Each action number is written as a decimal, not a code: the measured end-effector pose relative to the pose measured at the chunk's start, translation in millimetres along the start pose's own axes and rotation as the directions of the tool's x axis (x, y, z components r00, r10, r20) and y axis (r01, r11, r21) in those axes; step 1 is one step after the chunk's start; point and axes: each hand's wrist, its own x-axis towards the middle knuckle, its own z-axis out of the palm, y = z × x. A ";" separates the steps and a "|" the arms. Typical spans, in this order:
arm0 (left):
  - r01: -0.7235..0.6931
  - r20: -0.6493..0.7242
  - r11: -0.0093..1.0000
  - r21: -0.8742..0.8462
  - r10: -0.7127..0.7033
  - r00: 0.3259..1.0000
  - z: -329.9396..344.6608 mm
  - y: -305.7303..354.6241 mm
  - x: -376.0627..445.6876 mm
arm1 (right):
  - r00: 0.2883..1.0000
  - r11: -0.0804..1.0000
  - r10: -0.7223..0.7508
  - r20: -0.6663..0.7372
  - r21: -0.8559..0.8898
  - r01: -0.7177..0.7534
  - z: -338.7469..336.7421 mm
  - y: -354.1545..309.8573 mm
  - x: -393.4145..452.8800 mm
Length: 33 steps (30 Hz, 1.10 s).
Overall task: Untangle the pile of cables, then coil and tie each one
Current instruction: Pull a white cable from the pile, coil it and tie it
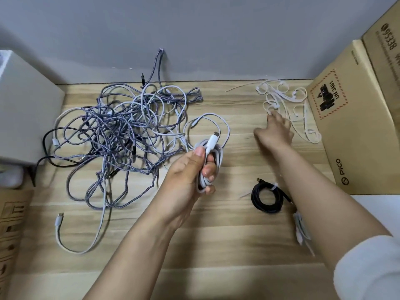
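Observation:
A tangled pile of purple, white and black cables (121, 135) lies on the wooden table (216, 245) at the left. My left hand (190, 172) grips a coiled white cable (211, 161), its connector sticking up past my thumb and a loose loop trailing behind. My right hand (276, 132) reaches out to the far right, blurred, fingers spread at the edge of a heap of white cable ties (287, 105). A black cable (267, 197), coiled and tied with a white tie, lies near my right forearm. Another bundled white cable (300, 228) lies partly under that forearm.
A large cardboard box (359, 118) stands at the right edge, close behind the ties. A grey box (26, 109) sits at the left, with another cardboard piece (10, 234) below it. A grey wall bounds the table's far edge.

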 end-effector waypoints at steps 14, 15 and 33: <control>-0.131 -0.012 0.987 0.088 0.132 0.991 -8.3 0.3 -46.4 | 0.856 0.386 -0.062 -0.514 0.778 0.495 -67.7 -43.1 -139.0; -0.156 -0.013 0.980 0.121 0.159 0.987 -9.6 0.0 -51.7 | 0.894 0.253 -0.065 -0.443 0.860 0.444 -71.3 -50.0 -160.6; -0.487 0.054 0.679 0.550 0.553 0.832 -4.5 -10.2 -98.5 | 0.970 0.157 -0.194 -0.147 0.971 0.178 -43.6 -80.4 -301.0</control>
